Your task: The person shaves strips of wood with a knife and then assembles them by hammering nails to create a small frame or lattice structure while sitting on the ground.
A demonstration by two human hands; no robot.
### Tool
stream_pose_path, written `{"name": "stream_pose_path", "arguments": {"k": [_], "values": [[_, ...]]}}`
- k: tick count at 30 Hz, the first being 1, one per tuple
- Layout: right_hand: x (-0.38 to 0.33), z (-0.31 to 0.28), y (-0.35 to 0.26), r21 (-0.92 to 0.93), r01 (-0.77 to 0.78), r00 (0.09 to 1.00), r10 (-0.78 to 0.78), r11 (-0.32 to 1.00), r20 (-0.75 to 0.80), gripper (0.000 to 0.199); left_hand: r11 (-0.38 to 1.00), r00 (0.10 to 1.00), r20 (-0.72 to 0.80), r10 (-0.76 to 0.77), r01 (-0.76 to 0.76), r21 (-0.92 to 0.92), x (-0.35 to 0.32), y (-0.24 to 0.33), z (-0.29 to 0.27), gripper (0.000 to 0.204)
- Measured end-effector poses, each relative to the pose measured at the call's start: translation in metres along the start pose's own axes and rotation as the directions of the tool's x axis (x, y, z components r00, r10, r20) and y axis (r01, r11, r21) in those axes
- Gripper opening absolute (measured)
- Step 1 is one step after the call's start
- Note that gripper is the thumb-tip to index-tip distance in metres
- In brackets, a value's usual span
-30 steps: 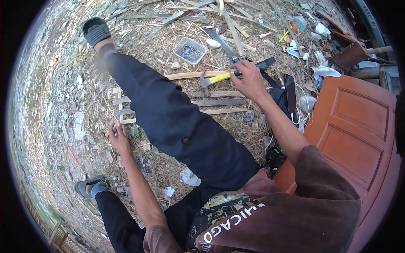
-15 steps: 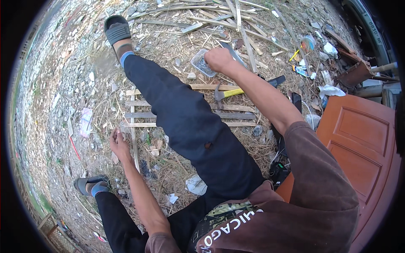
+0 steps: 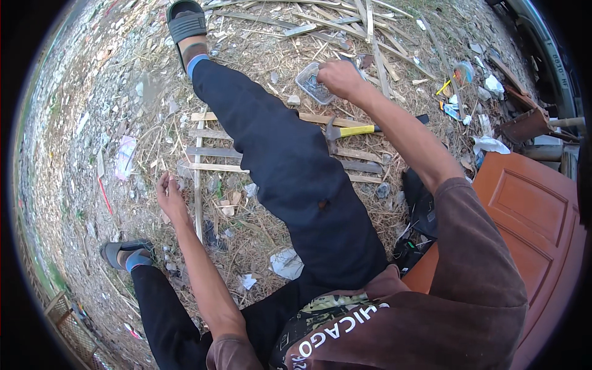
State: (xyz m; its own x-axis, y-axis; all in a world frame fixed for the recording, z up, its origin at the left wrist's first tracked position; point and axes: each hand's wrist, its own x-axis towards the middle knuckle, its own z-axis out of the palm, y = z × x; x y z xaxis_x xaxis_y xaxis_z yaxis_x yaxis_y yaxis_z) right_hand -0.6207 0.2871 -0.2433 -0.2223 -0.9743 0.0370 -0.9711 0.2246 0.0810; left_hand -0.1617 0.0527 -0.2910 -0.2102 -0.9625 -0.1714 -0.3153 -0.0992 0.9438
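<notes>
While seated on littered ground, person reaches far w/ right hand (image 3: 338, 77), fingers curled down into clear tub (image 3: 312, 84).
Left hand (image 3: 170, 198) half-open, fingers loosely bent, resting by slat frame (image 3: 198, 161) at near left. Hammer (image 3: 354, 131) lies just near of tub, right of outstretched leg (image 3: 277, 154); orange door (image 3: 524, 209) bounds right side; scrap sticks (image 3: 370, 24) crowd far edge.

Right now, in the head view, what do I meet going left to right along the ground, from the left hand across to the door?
Left hand → wooden slat frame → outstretched leg → right hand at the clear plastic tray → hammer → black bag → orange door.
</notes>
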Motion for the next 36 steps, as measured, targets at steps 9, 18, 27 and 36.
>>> {"name": "stream_pose_path", "arguments": {"k": [9, 18, 27, 36], "values": [[0.010, -0.017, 0.003, -0.127, 0.183, 0.981, -0.174, 0.975, 0.082, 0.016, 1.000, 1.000, -0.016, 0.007, -0.007, -0.008, 0.000, -0.010, -0.001, 0.029], [0.011, -0.012, -0.002, -0.139, 0.364, 0.905, -0.315, 0.921, 0.285, 0.012, 1.000, 1.000, -0.025, 0.006, -0.005, 0.018, -0.002, -0.004, 0.001, 0.028], [0.020, -0.018, 0.009, -0.120, 0.490, 0.838, -0.429, 0.863, 0.337, 0.014, 0.999, 0.999, -0.024, -0.037, 0.037, -0.024, -0.008, -0.001, 0.005, 0.029], [0.027, -0.004, 0.004, -0.060, 0.524, 0.814, -0.479, 0.849, 0.330, 0.013, 1.000, 0.999, -0.029, -0.027, 0.027, -0.016, -0.009, -0.002, 0.001, 0.028]]}}
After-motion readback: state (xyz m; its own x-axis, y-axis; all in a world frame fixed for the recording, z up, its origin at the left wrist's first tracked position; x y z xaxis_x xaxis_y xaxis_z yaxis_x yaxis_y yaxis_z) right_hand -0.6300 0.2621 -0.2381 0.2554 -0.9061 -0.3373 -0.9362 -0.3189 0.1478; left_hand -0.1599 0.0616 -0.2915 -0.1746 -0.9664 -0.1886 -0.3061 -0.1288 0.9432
